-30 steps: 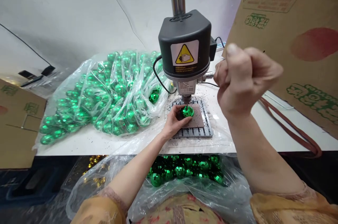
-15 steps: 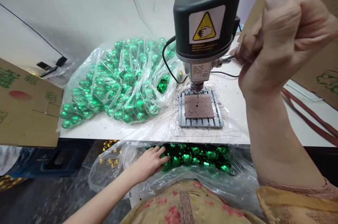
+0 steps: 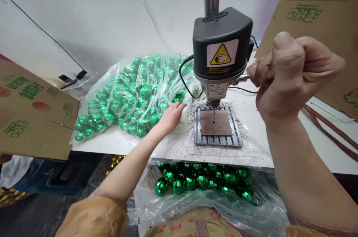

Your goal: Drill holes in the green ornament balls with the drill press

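Observation:
My right hand (image 3: 291, 76) is closed around the feed lever (image 3: 244, 78) on the side of a small black drill press (image 3: 222, 49). Under its chuck, a thin bit points down at a brown board (image 3: 218, 127) with one hole, lying on the slotted metal base (image 3: 198, 138). Reaching forward left of the base, my left hand (image 3: 172, 116) is at the mouth of a clear plastic bag (image 3: 107, 71) full of shiny green balls. Its fingers are slightly bent and apart, just before a green ball (image 3: 178, 97); no ball shows in them.
Below the table edge, more faceted green balls (image 3: 201, 181) lie in an open plastic bag (image 3: 195, 203) before me. Cardboard flaps (image 3: 33, 114) stand at left and right. Dark shavings surround the base. A black cable (image 3: 184, 76) loops beside the drill, and a brown strap (image 3: 330, 129) lies right.
My left hand has moved from the balls below the table edge up to the bag on the table. My right hand stays on the lever. The view has tilted up.

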Demonstrator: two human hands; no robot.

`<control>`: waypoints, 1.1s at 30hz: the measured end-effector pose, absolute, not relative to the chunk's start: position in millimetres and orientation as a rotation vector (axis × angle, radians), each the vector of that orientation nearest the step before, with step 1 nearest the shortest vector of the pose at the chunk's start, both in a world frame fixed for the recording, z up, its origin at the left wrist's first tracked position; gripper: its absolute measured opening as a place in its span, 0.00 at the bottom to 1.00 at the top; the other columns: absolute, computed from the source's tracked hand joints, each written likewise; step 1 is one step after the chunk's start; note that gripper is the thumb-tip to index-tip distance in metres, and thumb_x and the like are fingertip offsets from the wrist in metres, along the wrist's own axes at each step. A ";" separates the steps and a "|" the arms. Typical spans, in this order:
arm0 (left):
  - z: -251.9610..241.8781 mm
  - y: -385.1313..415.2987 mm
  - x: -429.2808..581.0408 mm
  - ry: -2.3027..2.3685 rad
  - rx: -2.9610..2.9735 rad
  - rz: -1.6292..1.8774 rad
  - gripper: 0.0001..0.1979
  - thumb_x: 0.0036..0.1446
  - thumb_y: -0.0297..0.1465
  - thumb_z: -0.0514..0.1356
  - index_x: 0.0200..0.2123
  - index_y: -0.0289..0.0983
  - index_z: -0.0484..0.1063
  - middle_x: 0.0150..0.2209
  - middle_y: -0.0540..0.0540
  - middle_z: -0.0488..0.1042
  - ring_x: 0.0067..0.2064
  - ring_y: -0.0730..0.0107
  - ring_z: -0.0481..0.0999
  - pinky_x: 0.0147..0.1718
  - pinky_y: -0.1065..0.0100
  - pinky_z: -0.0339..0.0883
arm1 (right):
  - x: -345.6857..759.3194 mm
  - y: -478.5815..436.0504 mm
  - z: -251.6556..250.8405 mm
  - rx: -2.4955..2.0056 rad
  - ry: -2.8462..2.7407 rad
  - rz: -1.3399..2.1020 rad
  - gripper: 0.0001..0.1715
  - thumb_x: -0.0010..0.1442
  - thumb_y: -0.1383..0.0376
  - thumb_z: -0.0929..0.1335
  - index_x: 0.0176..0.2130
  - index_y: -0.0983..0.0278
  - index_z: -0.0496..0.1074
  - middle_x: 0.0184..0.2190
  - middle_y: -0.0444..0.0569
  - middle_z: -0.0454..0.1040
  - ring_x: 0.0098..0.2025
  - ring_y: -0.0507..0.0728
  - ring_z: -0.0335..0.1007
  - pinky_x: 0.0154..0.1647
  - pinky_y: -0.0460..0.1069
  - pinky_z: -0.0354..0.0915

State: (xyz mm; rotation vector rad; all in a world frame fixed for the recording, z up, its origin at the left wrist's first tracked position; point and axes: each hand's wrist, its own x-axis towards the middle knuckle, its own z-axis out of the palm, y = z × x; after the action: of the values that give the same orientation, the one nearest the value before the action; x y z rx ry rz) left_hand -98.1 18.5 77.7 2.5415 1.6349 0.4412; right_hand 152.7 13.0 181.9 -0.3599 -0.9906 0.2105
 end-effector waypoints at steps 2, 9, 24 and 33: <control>75.5 58.3 -95.7 1.918 2.430 0.208 0.23 0.59 0.16 0.51 0.54 0.37 0.72 0.50 0.36 0.73 0.50 0.55 0.75 0.49 0.58 0.68 | 152.4 13.7 181.1 -0.371 -0.983 0.199 0.25 0.58 0.69 0.68 0.16 0.62 0.54 0.11 0.37 0.52 0.13 0.45 0.49 0.16 0.47 0.46; 73.4 94.7 -97.3 2.052 2.326 0.208 0.19 0.54 0.23 0.63 0.50 0.38 0.74 0.46 0.37 0.74 0.49 0.49 0.75 0.46 0.56 0.68 | 157.3 19.0 176.9 -0.388 -1.024 0.179 0.30 0.57 0.58 0.72 0.16 0.61 0.53 0.10 0.38 0.51 0.14 0.47 0.47 0.15 0.50 0.45; 16.5 8.2 -33.5 1.112 1.440 1.087 0.29 0.51 0.44 0.71 0.51 0.37 0.69 0.44 0.43 0.79 0.41 0.67 0.77 0.42 0.65 0.69 | 151.9 11.3 182.0 -0.331 -1.029 0.196 0.27 0.61 0.69 0.68 0.16 0.64 0.53 0.12 0.38 0.52 0.15 0.44 0.48 0.19 0.48 0.43; 16.2 15.8 -24.8 1.170 1.784 1.045 0.24 0.53 0.42 0.70 0.50 0.38 0.73 0.46 0.44 0.78 0.46 0.63 0.77 0.45 0.63 0.70 | 152.1 4.9 181.2 -0.445 -1.069 0.193 0.27 0.64 0.65 0.66 0.18 0.63 0.51 0.15 0.38 0.48 0.17 0.43 0.51 0.20 0.46 0.48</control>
State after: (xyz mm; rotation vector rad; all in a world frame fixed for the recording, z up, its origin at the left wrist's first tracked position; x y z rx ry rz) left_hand -24.8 15.8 16.2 1.7838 1.1699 1.0455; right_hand 152.1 4.9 181.2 -0.4445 -1.0690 0.1927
